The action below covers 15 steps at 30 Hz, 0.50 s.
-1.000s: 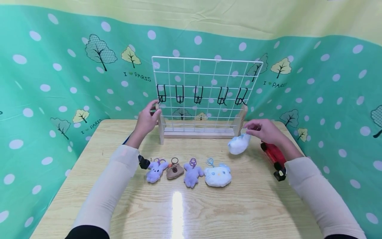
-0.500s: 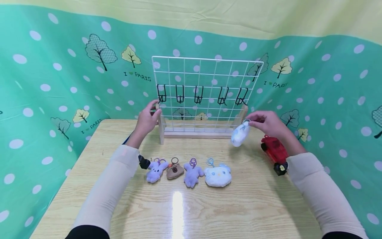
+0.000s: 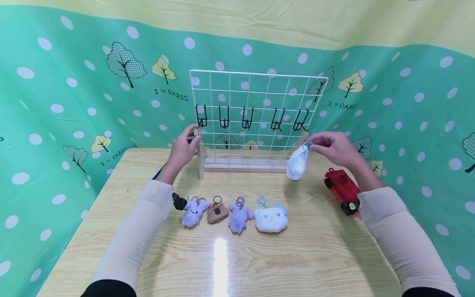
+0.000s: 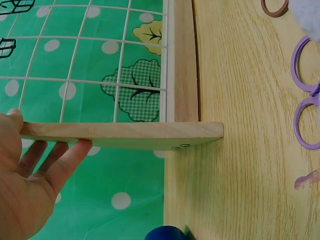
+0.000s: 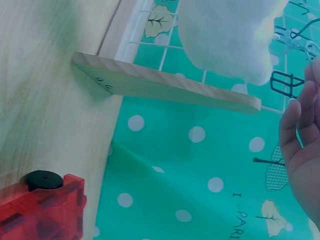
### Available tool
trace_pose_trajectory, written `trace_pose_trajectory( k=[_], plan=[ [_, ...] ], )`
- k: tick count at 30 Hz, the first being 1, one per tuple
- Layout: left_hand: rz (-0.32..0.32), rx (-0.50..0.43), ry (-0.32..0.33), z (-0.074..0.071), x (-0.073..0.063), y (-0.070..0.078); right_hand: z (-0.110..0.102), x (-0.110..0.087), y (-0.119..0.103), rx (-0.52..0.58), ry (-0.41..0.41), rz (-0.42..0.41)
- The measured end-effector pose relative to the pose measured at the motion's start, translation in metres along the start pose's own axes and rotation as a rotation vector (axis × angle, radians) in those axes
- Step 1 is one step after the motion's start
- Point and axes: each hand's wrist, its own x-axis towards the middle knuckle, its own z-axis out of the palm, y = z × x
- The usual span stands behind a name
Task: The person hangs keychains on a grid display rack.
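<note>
My left hand (image 3: 184,144) grips the left wooden upright (image 4: 125,131) of a white wire grid rack (image 3: 256,75), thumb on one side and fingertips on the other. By its ring, my right hand (image 3: 335,148) pinches a white and pale blue plush keychain (image 3: 297,163), which hangs in front of the rack's right end. The right wrist view shows the plush's fuzzy white body (image 5: 230,40) before the grid and the right upright (image 5: 165,82). Several black wire hooks (image 3: 247,119) sit in a row across the grid, with nothing hanging on them.
Lined up on the table (image 3: 282,264) are a lilac plush (image 3: 194,213), a brown plush (image 3: 217,213), a purple plush (image 3: 239,216) and a white cat-like plush (image 3: 271,218). A red toy car (image 3: 341,185) lies beneath my right forearm. Behind the rack hangs a green dotted curtain (image 3: 148,119).
My right hand has lifted the white plush keychain upward, and it now hangs more upright below the fingers. The left hand has stayed on the upright.
</note>
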Motion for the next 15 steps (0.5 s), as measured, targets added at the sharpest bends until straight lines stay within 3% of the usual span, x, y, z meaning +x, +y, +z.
trace_pose_trajectory(
  k=[15],
  plan=[
    [-0.007,0.004,-0.002,-0.0007,-0.0004,-0.0003,-0.0078,0.01,-0.0088,0.015,0.119,0.023]
  ],
)
